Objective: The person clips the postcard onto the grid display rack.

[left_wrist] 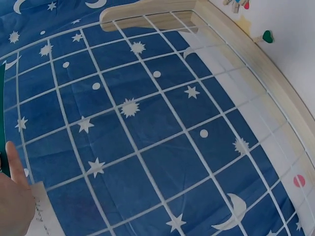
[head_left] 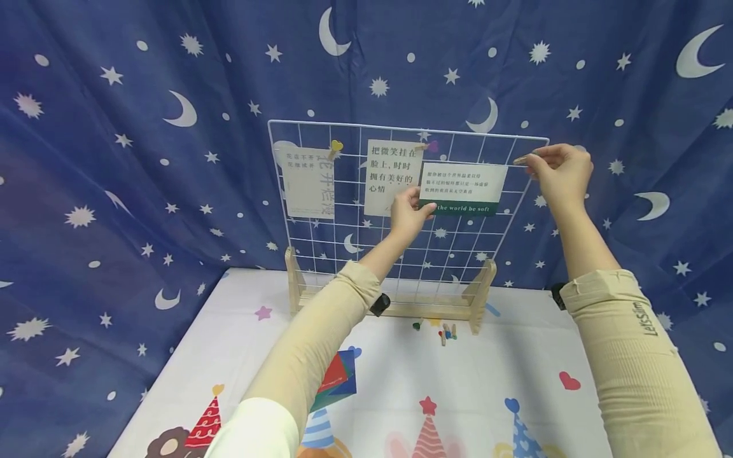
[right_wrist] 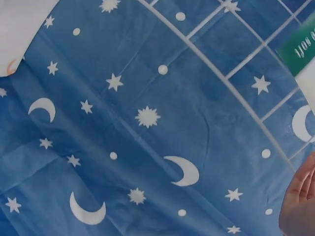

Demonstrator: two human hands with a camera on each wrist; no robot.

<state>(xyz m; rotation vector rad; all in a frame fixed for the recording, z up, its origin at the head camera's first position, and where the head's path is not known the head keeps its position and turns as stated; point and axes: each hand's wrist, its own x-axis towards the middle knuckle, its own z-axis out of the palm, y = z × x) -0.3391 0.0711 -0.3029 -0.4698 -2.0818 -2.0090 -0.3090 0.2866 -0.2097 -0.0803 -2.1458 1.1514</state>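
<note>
My left hand [head_left: 409, 213] pinches the lower left corner of a white and green postcard [head_left: 464, 181] between thumb and fingers, holding it upright against the white wire grid [head_left: 343, 124]. In the right hand [head_left: 564, 172] a small wooden clothespin [head_left: 520, 160] is pinched, close by the card's upper right corner and the grid's right edge. Two cards hang to the left: a pale card [head_left: 309, 191] under a yellow-heart clothespin [head_left: 336, 146], and a white text card [head_left: 386, 168] under a purple clothespin [head_left: 432, 146]. The left wrist view catches the left hand [left_wrist: 15, 206] at its edge.
Wooden feet [head_left: 483, 289] support the grid on a white patterned table. Several small clothespins [head_left: 448, 333] and a green-heart clothespin [head_left: 417, 326] lie before it. Colourful cards [head_left: 349, 375] lie partly behind the left forearm. A blue star-and-moon curtain [head_left: 172, 76] hangs behind.
</note>
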